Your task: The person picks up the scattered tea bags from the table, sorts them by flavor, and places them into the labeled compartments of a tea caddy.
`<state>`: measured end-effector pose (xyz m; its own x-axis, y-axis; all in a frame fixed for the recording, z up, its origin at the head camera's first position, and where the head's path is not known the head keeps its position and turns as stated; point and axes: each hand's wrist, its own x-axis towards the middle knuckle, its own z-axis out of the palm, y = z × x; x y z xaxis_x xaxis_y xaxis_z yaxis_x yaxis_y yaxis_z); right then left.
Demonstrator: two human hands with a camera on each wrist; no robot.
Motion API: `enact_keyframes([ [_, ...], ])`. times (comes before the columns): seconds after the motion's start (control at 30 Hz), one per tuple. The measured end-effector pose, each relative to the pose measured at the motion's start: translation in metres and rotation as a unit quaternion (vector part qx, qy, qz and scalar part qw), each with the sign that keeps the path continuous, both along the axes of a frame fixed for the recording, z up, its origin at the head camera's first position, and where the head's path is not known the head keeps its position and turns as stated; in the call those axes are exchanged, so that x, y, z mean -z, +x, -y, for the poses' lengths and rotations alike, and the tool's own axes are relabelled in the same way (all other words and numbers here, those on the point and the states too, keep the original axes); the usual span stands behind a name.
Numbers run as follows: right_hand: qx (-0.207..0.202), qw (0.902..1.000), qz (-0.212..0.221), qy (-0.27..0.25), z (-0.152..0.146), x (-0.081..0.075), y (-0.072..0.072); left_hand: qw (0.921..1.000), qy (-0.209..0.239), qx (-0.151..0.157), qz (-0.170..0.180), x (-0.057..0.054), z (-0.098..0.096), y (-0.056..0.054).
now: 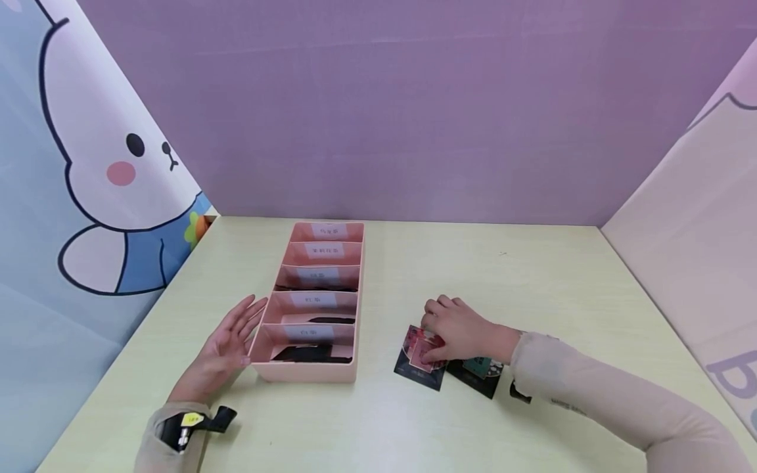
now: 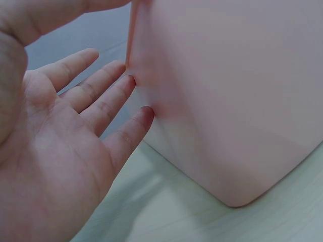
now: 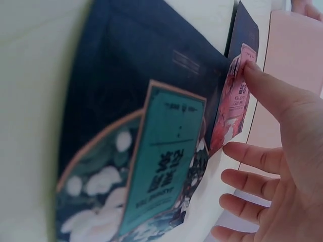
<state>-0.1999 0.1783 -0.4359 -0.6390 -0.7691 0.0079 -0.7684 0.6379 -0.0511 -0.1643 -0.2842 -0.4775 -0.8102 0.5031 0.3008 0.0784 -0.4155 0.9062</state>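
Note:
In the head view, a long pink divided box (image 1: 309, 373) stands left of the middle. My left hand (image 1: 227, 338) is beside it with the fingers spread; in the left wrist view their tips touch the pink box wall (image 2: 242, 101). To the right, two dark tea packets lie on the table. My right hand (image 1: 458, 330) is over the red-labelled tea packet (image 1: 421, 376). Seen in the right wrist view, the thumb rests on that packet (image 3: 233, 108) and the index fingertip meets its edge. Partly beneath the right forearm is the green-labelled tea packet (image 1: 473, 382), marked jasmine tea.
The box has several compartments, each with a white label (image 1: 312, 300). Dark packets (image 1: 310, 355) lie in the three nearer ones. A purple panel (image 1: 402, 118) stands behind the pale table (image 1: 284, 427), with printed panels at the left and right.

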Motion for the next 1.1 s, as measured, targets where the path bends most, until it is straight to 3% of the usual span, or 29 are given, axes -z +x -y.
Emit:
enact_keyframes([
  [0.13, 0.006, 0.9993, 0.029, -0.025, 0.001, 0.001, -0.001, 0.9999, 0.000, 0.005, -0.009, 0.000, 0.000, -0.001],
  [0.23, 0.023, 0.9946, 0.086, -0.053, 0.002, 0.003, -0.003, 0.9999, -0.005, 0.005, -0.015, 0.000, 0.000, -0.002],
  [0.43, 0.057, 0.9677, 0.216, -0.116, 0.005, 0.006, -0.006, 0.9999, -0.011, -0.002, -0.005, -0.001, -0.001, -0.001],
  [0.57, 0.060, 0.9503, 0.272, -0.140, 0.008, 0.004, -0.006, 1.0000, -0.009, -0.002, -0.001, -0.001, -0.002, -0.001],
  [0.83, 0.062, 0.9310, 0.323, -0.159, 0.009, 0.004, -0.009, 1.0000, -0.006, -0.002, -0.001, -0.004, -0.003, 0.000],
  [1.1, 0.051, 0.9357, 0.301, -0.178, 0.007, 0.007, -0.016, 0.9999, -0.011, -0.006, -0.004, -0.004, -0.002, 0.001],
])
